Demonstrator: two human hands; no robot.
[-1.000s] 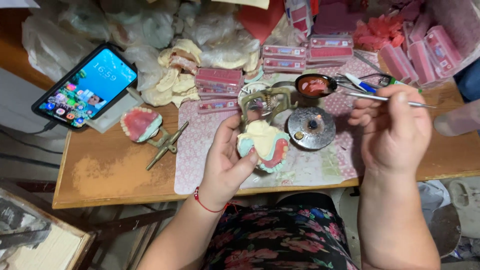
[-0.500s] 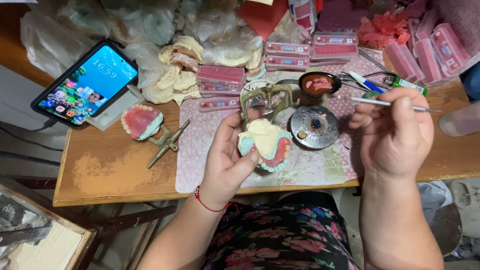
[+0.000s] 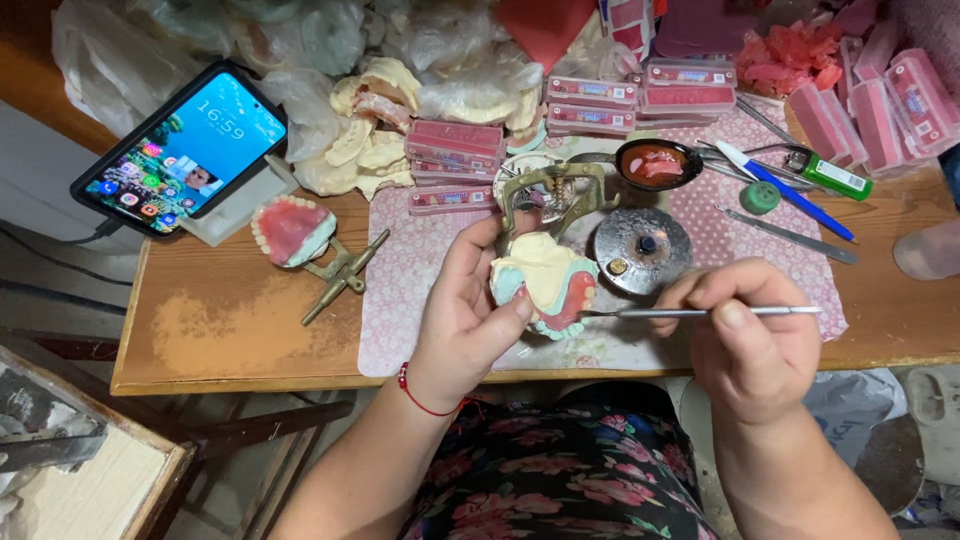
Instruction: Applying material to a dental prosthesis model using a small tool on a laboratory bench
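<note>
A cluttered wooden table (image 3: 230,330) carries a pink patterned mat (image 3: 420,270). The left hand (image 3: 465,315) grips a plaster denture cast (image 3: 545,285) above the mat's front edge. The right hand (image 3: 745,340) pinches a slim steel tool (image 3: 690,313), tip touching the cast's pink wax. A round metal lid (image 3: 640,250) lies just behind.

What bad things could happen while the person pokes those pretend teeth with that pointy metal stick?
The thin metal tool in the right hand touches the pink-and-cream denture model; a slip could gouge its pink wax or prick the left hand holding it. The model is held over the table's front edge, so a loose grip might drop it. The small black spoon of red wax sits close behind and might get bumped and spill.
</note>
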